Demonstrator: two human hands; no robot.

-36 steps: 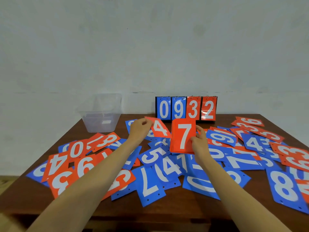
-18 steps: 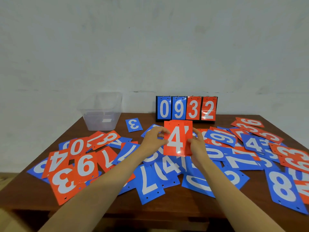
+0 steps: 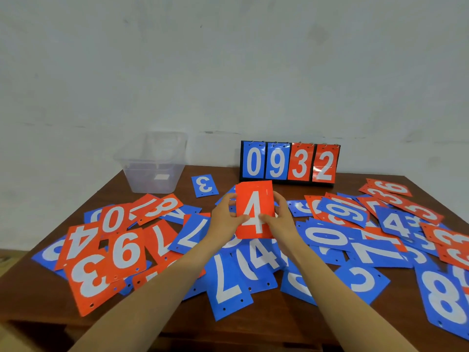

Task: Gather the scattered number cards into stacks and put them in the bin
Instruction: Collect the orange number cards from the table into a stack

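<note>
Left grip (image 3: 224,222) and right grip (image 3: 281,217) clamp a red stack (image 3: 253,196), top card "4", above the counter (image 3: 266,323). Board (image 3: 289,161) reads 0932. Clear bin (image 3: 142,171), rear left, shows a white patch, possibly a label.

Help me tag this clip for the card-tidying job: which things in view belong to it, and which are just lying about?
Job: held red cards, 4 on front, gripped by left hand and right hand; scattered number cards; clear bin, back left.
Lying about: flip scoreboard showing 0932; wooden table, merely underneath.
</note>
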